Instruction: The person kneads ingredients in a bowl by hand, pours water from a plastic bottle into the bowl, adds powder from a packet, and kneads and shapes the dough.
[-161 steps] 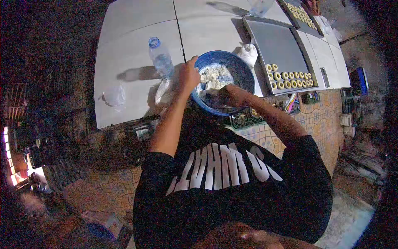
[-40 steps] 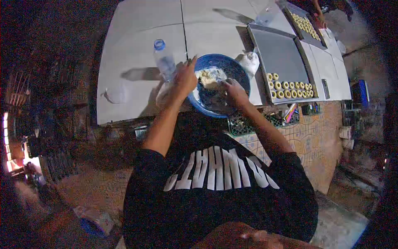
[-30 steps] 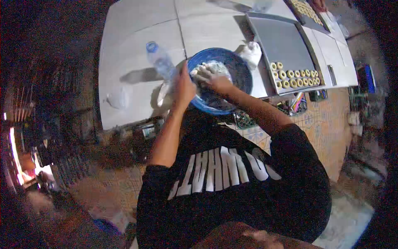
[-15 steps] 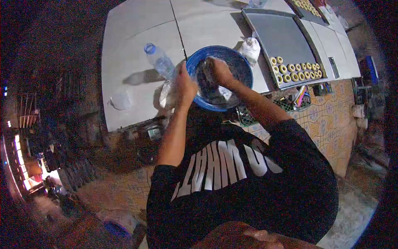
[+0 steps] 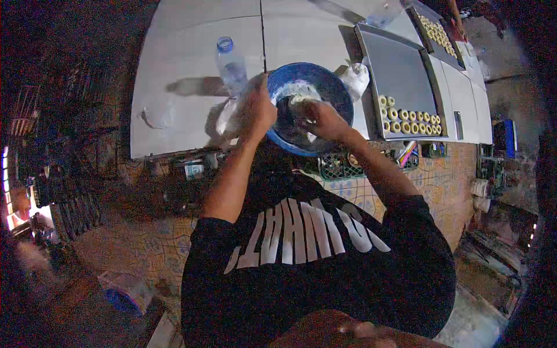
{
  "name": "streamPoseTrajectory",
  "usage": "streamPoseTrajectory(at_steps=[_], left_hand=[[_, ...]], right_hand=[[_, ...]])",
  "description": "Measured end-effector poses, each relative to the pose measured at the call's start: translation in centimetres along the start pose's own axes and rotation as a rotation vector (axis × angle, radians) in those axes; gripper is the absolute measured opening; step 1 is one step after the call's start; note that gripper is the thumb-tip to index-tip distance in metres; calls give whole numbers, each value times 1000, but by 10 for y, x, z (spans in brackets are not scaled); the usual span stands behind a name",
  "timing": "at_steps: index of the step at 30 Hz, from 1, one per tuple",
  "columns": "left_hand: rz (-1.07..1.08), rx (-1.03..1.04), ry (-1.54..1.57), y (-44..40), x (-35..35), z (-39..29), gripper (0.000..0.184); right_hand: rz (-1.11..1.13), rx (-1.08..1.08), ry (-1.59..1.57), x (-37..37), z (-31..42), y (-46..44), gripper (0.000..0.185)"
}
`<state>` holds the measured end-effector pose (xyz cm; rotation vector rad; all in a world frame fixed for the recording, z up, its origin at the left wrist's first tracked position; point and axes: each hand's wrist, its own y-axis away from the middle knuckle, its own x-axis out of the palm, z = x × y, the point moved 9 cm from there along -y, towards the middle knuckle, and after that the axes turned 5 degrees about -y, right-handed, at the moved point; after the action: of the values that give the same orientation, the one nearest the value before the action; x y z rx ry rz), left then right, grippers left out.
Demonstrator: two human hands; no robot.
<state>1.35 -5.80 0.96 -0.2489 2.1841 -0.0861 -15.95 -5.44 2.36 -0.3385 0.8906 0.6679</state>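
Note:
A round blue basin (image 5: 278, 74) stands at the table's front edge, with a whitish, wet-looking mixture (image 5: 297, 91) inside. My left hand (image 5: 259, 110) is closed around the basin's left rim. Inside the basin, my right hand (image 5: 325, 120) is curled at the mixture, and its fingertips are partly hidden; what they hold cannot be made out. A clear plastic bottle (image 5: 232, 68) stands just beyond my left hand. Beside that hand lies a crumpled white bag (image 5: 225, 118). Another white bag (image 5: 355, 81) sits against the basin's right side.
To the right, a metal tray (image 5: 400, 69) carries rows of pale ring-shaped pieces (image 5: 413, 127). A second tray (image 5: 438, 35) of rings lies farther off, near another person's arm (image 5: 457, 20). A phone-like dark object (image 5: 458, 124) and thin clear plastic (image 5: 159, 116) rest on the white table (image 5: 180, 52).
My right hand has moved nearer within the basin, and more white mixture now shows along its far side. My left hand stays at the rim. The view has shifted slightly.

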Motion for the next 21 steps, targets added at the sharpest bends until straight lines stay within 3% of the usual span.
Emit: streamPoseTrajectory(at_steps=[2, 3, 6, 7, 10, 14, 15, 18, 20, 21], left_hand=[[29, -9, -5, -2, 10, 6, 67], [14, 12, 7, -4, 20, 14, 66], [7, 74, 8, 0, -17, -16, 63], [28, -5, 31, -1, -4, -4, 61], [-77, 75, -32, 0, -9, -12, 65], [58, -8, 26, 1, -16, -17, 67], [63, -6, 5, 1, -18, -21, 66], [42, -22, 3, 0, -11, -13, 64], [79, -98, -19, 2, 1, -3, 63], [56, -40, 57, -2, -2, -6, 63]], right_hand=[[-80, -2, 187, -4, 6, -18, 67], [9, 111, 315, 0, 8, -24, 68], [-298, -221, 667, 60, -16, -31, 53], [-275, -130, 477, 64, -26, -27, 52], [-232, -44, 406, 69, -27, -41, 55], [-114, -42, 385, 55, -10, -61, 43], [-226, -91, 526, 45, -1, -67, 33], [-48, 11, 267, 34, -15, -75, 29], [-244, -104, 408, 63, -61, -82, 33], [-322, -183, 436, 60, -57, -79, 35]])
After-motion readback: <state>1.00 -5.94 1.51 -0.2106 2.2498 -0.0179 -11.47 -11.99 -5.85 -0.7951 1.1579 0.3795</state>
